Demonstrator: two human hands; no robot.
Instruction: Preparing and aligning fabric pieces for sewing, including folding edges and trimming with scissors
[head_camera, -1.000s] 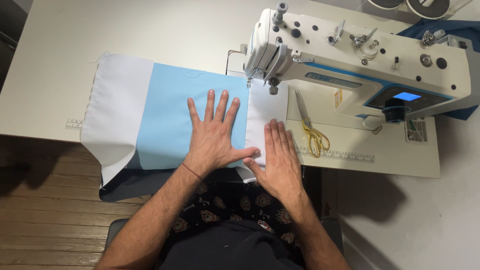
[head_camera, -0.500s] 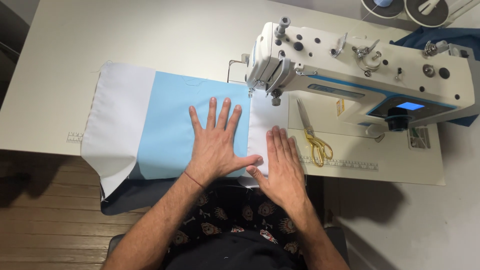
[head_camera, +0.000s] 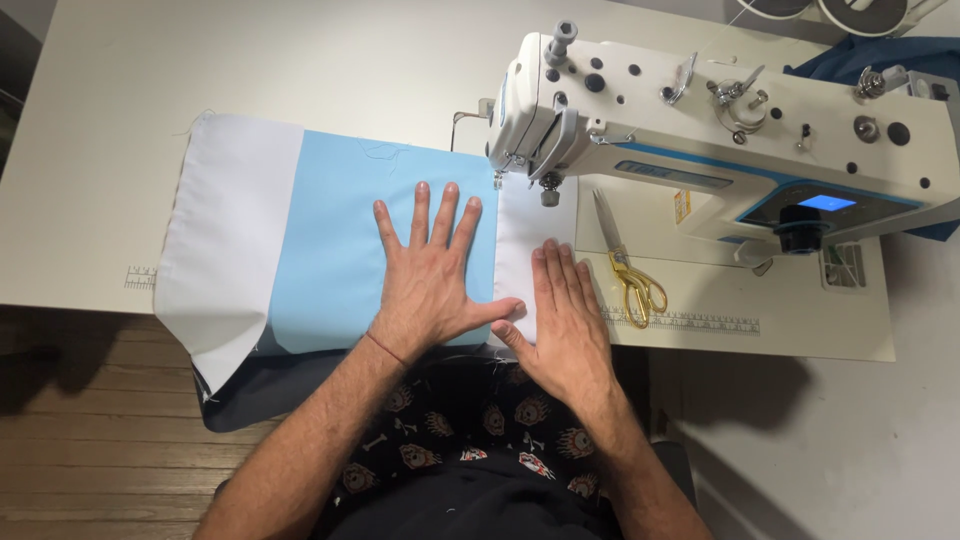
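A pieced cloth lies flat on the sewing table: a light blue panel (head_camera: 330, 250) between a white panel (head_camera: 225, 230) at the left and a narrow white strip (head_camera: 530, 215) at the right. My left hand (head_camera: 430, 275) presses flat on the blue panel, fingers spread. My right hand (head_camera: 565, 310) lies flat on the white strip, fingers together, just in front of the needle of the white sewing machine (head_camera: 720, 140). Both thumbs nearly meet at the cloth's near edge.
Gold-handled scissors (head_camera: 630, 275) lie on the machine bed right of my right hand. A printed ruler (head_camera: 690, 322) runs along the table's front edge. Dark cloth (head_camera: 240, 385) hangs below the table edge at left. Thread cones (head_camera: 860, 12) stand at the back right.
Both hands and the cloth have slid slightly away from me toward the needle; the hands stay flat in the same pose.
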